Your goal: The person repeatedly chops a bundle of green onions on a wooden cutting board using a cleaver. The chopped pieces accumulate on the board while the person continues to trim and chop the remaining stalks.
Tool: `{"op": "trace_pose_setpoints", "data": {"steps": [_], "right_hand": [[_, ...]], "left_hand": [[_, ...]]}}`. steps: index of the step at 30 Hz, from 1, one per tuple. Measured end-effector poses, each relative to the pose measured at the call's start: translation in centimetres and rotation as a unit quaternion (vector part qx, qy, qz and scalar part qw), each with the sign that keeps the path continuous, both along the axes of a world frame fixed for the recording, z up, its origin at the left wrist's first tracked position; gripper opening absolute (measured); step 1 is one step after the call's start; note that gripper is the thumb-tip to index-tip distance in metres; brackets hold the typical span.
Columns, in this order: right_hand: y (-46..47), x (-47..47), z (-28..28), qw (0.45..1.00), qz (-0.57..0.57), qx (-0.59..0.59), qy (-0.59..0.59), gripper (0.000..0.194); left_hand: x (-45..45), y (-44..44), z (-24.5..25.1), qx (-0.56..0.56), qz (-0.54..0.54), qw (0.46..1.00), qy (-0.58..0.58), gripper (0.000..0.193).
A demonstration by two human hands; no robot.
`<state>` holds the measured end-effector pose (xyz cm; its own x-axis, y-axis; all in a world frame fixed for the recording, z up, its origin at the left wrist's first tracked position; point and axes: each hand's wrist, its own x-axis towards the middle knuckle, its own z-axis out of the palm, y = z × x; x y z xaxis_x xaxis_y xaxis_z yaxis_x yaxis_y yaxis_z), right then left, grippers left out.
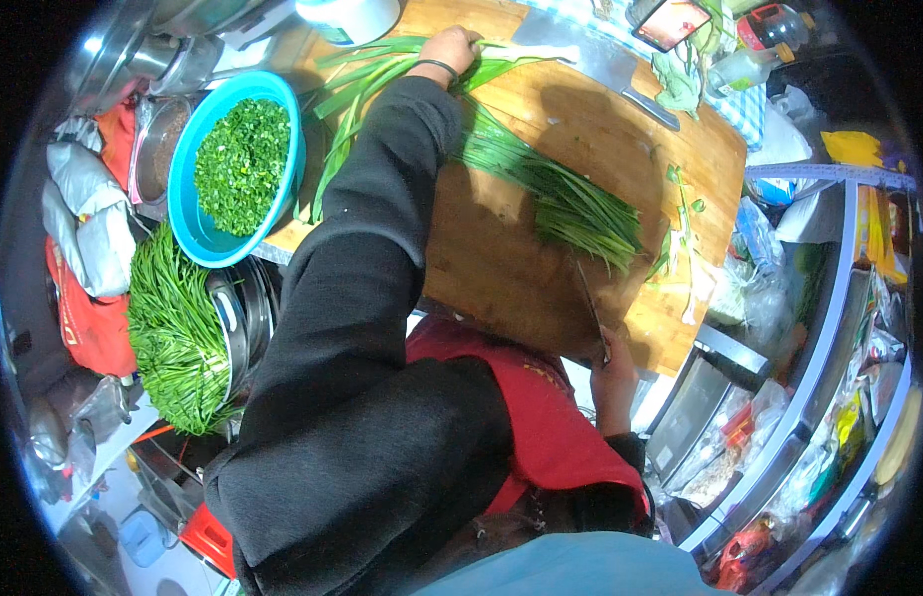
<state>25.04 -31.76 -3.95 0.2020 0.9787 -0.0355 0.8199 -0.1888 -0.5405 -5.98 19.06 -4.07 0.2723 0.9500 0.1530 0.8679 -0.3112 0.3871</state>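
My left hand [450, 56], with a dark band at the wrist, reaches to the far side of the wooden cutting board [498, 261] and is closed on leeks or large green onions [521, 52]. Their white ends point right. A bundle of long green leaves, apparently chives [550, 179], lies across the board, cut ends toward the near right. My right hand [614, 365] is at the board's near edge, shut on a knife [589, 298] whose thin blade is seen edge-on. Chopped greens fill much of a blue plastic basin [294, 175] at the left.
A second knife or cleaver [651, 108] lies at the board's far right. Onion scraps [685, 246] are on the right edge. A heap of long chives [178, 335] sits below the basin. Bottles [744, 71] and a phone-like screen [671, 24] stand at the back right; shelves [826, 320] hold bags.
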Motion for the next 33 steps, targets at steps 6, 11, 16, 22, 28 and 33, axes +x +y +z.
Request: {"op": "trace_pose_setpoints", "data": {"steps": [6, 11, 16, 22, 28, 33], "right_hand": [[-0.1, 0.1, 0.2, 1.0, -0.003, -0.001, -0.003, 0.035], [0.5, -0.2, 0.9, 0.999, -0.007, -0.033, 0.005, 0.036], [1.8, -1.7, 3.9, 1.0, 0.009, -0.015, -0.011, 0.036], [3.2, -2.9, 7.5, 0.995, -0.026, -0.099, 0.005, 0.031], [3.1, -1.8, 7.5, 0.991, -0.039, -0.125, 0.027, 0.031], [2.3, 1.5, 4.3, 0.978, -0.061, -0.154, 0.126, 0.032]], "left_hand": [[-0.3, -0.2, 2.7, -0.007, 0.013, 0.992, -0.129, 0.032], [-0.4, -1.3, 2.9, -0.059, -0.026, 0.996, -0.057, 0.043], [0.9, -3.2, 3.3, -0.047, -0.057, 0.997, 0.039, 0.042], [0.1, -6.1, 11.9, 0.212, -0.11, 0.962, -0.133, 0.028], [-0.7, -13.8, 21.3, 0.42, -0.211, 0.865, -0.175, 0.029], [0.9, -23.5, 18.6, 0.271, -0.424, 0.864, -0.006, 0.036]]}}
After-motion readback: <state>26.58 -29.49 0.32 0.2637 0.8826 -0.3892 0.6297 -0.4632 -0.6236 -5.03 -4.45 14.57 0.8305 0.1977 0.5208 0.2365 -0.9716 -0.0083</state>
